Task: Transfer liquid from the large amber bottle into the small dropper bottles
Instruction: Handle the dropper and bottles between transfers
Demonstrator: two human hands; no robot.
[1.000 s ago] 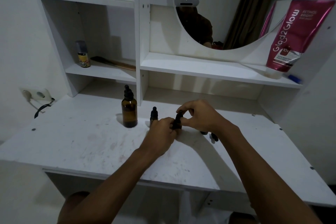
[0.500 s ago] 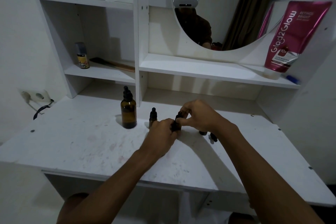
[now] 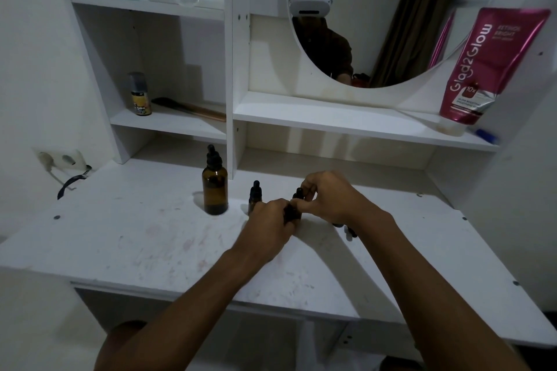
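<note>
While the left hand (image 3: 271, 220) grips a small dropper bottle (image 3: 293, 211), the right hand (image 3: 327, 197) apparently pinches its cap

I see the big bottle (image 3: 215, 190) on the desk (image 3: 126, 238) toward its back edge, a small bottle (image 3: 255, 194) just right of it.
</note>
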